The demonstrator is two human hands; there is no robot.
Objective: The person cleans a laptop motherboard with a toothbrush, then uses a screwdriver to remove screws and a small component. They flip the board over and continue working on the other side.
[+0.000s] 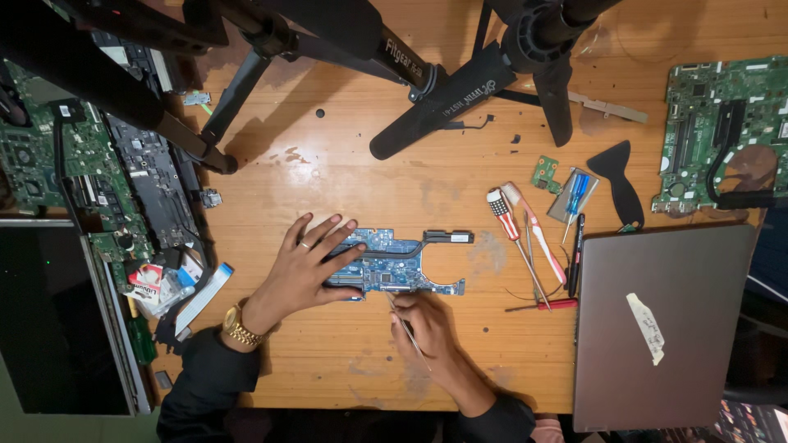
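Observation:
A blue laptop motherboard [406, 264] with a black heat pipe lies flat in the middle of the wooden table [345, 164]. My left hand [308, 267] rests spread on the board's left end, fingers apart, pressing it down. A ring and a gold wristwatch show on that arm. My right hand [427, 324] sits just below the board's lower edge and grips a thin metal tool [404, 324], its tip touching the board's bottom edge.
Several screwdrivers [525, 238] and a pen lie right of the board. A closed grey laptop [661, 324] sits at right, a green motherboard [722, 135] above it. Circuit boards [107, 180] and a screen panel [57, 320] crowd the left. Black tripod legs [435, 107] cross the top.

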